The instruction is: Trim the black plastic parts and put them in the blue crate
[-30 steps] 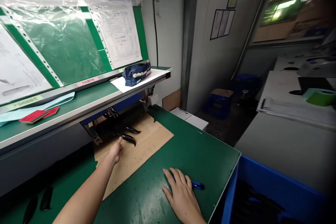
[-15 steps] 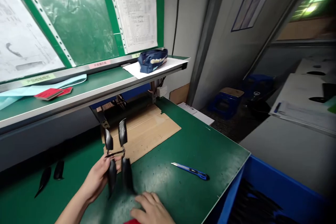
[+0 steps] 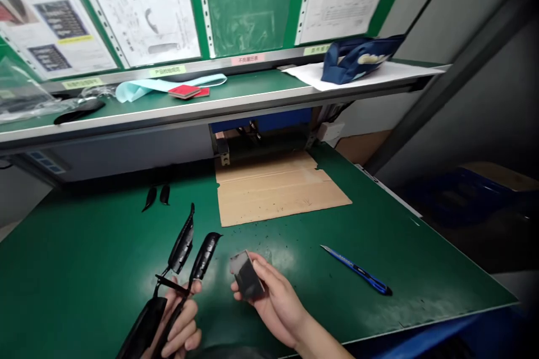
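Note:
My left hand (image 3: 179,322) is closed around a black moulded plastic piece (image 3: 185,258), several curved blade-like parts joined by a thin runner, held upright near the front of the green bench (image 3: 84,258). My right hand (image 3: 273,297) grips a small dark rectangular block (image 3: 246,276) between thumb and fingers, just right of the plastic piece. A blue utility knife (image 3: 357,270) lies on the bench to the right of my right hand.
A cardboard sheet (image 3: 278,190) lies flat at the back of the bench. Two small black parts (image 3: 156,196) sit to its left. The shelf above carries a blue pouch (image 3: 357,59) on white paper, red pads (image 3: 187,91) and a black part (image 3: 78,112).
My left hand drew the black plastic piece from the back of the bench toward me. My right hand left the knife and took up the dark block. The view swung left.

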{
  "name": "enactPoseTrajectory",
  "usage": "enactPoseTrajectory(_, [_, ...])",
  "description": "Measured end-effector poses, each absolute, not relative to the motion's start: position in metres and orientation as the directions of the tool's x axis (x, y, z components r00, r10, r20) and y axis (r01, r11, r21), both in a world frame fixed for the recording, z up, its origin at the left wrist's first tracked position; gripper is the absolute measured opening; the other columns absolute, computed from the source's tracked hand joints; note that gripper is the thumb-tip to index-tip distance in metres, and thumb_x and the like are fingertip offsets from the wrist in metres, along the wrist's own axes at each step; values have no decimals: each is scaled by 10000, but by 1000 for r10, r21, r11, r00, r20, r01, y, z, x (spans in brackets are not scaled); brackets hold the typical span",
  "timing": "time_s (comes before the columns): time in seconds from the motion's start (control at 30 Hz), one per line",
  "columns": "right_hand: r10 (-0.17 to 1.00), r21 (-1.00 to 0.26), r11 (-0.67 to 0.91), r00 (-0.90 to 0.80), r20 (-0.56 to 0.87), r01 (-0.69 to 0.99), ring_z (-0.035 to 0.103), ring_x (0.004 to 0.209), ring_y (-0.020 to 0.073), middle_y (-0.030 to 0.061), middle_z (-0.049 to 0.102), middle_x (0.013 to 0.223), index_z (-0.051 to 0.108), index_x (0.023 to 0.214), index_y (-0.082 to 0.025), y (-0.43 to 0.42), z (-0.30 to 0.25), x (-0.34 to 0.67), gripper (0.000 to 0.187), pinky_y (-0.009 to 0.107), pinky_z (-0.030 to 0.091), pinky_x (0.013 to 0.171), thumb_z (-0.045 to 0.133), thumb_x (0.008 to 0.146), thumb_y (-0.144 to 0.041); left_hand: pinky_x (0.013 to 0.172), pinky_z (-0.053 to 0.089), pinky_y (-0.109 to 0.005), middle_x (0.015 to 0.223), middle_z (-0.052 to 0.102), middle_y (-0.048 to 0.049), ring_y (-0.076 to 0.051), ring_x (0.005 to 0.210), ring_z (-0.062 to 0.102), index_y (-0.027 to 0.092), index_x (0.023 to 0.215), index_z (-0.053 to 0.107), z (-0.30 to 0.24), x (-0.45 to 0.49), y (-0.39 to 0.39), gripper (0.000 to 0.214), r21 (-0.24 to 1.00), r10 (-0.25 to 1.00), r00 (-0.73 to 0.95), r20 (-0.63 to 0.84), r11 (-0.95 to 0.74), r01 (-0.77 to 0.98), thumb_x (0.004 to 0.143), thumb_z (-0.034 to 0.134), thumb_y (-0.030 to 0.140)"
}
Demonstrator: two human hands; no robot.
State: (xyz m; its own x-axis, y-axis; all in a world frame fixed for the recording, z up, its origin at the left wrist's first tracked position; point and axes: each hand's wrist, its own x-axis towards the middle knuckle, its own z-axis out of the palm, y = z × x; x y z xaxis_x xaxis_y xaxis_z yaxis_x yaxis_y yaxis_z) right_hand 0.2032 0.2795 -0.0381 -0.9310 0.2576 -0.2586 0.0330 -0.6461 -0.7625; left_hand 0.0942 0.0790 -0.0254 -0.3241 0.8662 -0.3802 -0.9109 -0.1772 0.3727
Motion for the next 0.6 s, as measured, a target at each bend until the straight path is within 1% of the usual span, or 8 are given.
enactPoseTrajectory(0.07, [208, -615, -788, -936, -283, 11, 645, 811, 191, 77, 620, 1011, 494, 1158, -199, 270, -25, 202, 309, 346, 482, 731, 446, 960, -431, 475, 286, -257, 412, 305, 109, -25, 315, 176, 137, 907, 706, -11, 108, 82, 348, 340, 867, -299, -399, -163, -926, 830, 609, 463])
enactPoseTrajectory(0.13, [179, -580, -815, -949, -258, 4, 647, 806, 188, 68, 626, 967, 508, 1149, -192, 262, -12, 203, 316, 328, 481, 720, 471, 953, -436, 468, 246, -260, 403, 269, 109, -29, 320, 170, 122, 882, 700, 4, 115, 81, 335, 351, 869, -282, -406, -137, -926, 864, 558, 425])
enactPoseTrajectory(0.2, [171, -608, -794, -961, -218, -4, 645, 833, 185, 54, 628, 930, 513, 1151, -203, 257, -2, 205, 313, 322, 484, 747, 486, 947, -439, 460, 216, -262, 403, 277, 105, -32, 323, 155, 109, 943, 703, 16, 116, 78, 351, 403, 871, -261, -417, -81, -911, 877, 528, 407])
enactPoseTrajectory(0.27, [214, -711, -702, -964, -156, -41, 634, 860, 177, 46, 624, 934, 516, 1161, -229, 255, 5, 206, 304, 325, 491, 781, 512, 936, -433, 454, 201, -265, 401, 298, 101, -37, 321, 145, 113, 1043, 698, 24, 115, 74, 388, 459, 877, -233, -420, -17, -888, 870, 539, 422])
enactPoseTrajectory(0.33, [313, -883, -455, -949, -34, -119, 611, 951, 188, 55, 608, 1034, 534, 1164, -257, 255, 10, 207, 286, 342, 487, 849, 564, 915, -394, 457, 209, -263, 415, 323, 98, -39, 330, 153, 149, 1109, 687, 28, 113, 70, 420, 489, 880, -241, -409, -12, -872, 822, 610, 446])
enactPoseTrajectory(0.4, [364, -981, -31, -916, 166, -190, 552, 1097, 215, 71, 549, 1202, 555, 1180, -277, 256, 13, 208, 304, 363, 458, 937, 618, 886, -320, 475, 244, -263, 429, 330, 99, -36, 337, 167, 213, 1060, 712, 29, 112, 68, 389, 499, 889, -266, -373, -50, -865, 756, 692, 454])
enactPoseTrajectory(0.5, [231, -799, 537, -863, 449, -272, 479, 1196, 237, 95, 450, 1355, 531, 1263, -270, 257, 17, 208, 415, 375, 428, 991, 634, 866, -205, 493, 269, -256, 434, 298, 107, -28, 346, 142, 285, 860, 745, 29, 114, 67, 188, 463, 893, -285, -348, -101, -880, 736, 731, 425])
enactPoseTrajectory(0.6, [52, -546, 764, -811, 582, -343, 493, 1148, 249, 132, 466, 1351, 512, 1299, -209, 252, 18, 204, 449, 394, 458, 951, 610, 867, -141, 485, 233, -238, 451, 283, 101, -38, 386, 115, 250, 722, 715, 34, 115, 68, 147, 396, 861, -278, -426, -99, -913, 740, 736, 394])
